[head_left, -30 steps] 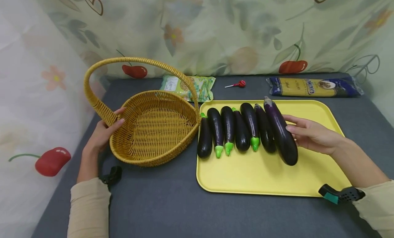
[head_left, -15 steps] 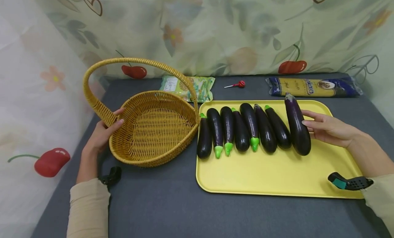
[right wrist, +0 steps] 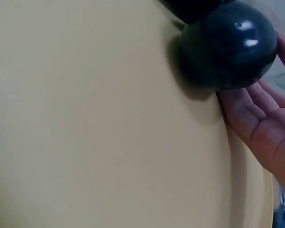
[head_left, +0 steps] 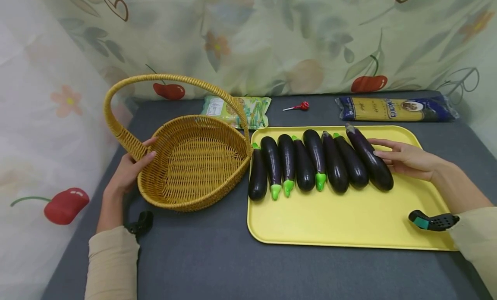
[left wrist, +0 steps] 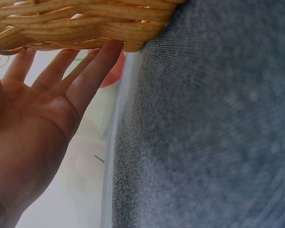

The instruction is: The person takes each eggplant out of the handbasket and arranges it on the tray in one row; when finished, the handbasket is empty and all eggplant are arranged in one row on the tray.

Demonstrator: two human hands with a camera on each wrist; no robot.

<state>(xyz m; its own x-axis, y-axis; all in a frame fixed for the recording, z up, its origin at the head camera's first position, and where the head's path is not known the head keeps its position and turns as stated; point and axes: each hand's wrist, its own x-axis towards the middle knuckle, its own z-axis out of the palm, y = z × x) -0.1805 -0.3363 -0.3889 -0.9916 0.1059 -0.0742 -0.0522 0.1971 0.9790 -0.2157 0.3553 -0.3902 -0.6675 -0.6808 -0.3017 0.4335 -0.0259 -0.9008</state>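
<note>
In the head view my left hand [head_left: 129, 170] grips the side of a wicker basket [head_left: 196, 168] where its tall arched handle begins. The thumb lies over the rim, and in the left wrist view the fingers [left wrist: 92, 73] reach up to the basket's wall [left wrist: 85, 26]. On a yellow tray [head_left: 334, 224], my right hand [head_left: 407, 159] holds the rightmost eggplant [head_left: 370, 160], thumb on top and fingers at its right side. This eggplant leans beside a row of several dark eggplants [head_left: 304, 164], some with green caps. Its rounded end [right wrist: 232, 47] shows in the right wrist view.
Behind the basket lies a green packet [head_left: 254, 110], with a red lollipop [head_left: 303, 106] to its right. A bag of pasta [head_left: 396, 109] lies behind the tray. A grey cloth [head_left: 217, 257] covers the table, and patterned curtains [head_left: 272, 45] hang around it.
My right hand carried the eggplant right, uncovering a green-capped one, then brought it back left and down against the row's right end. The left hand and basket have stayed in place.
</note>
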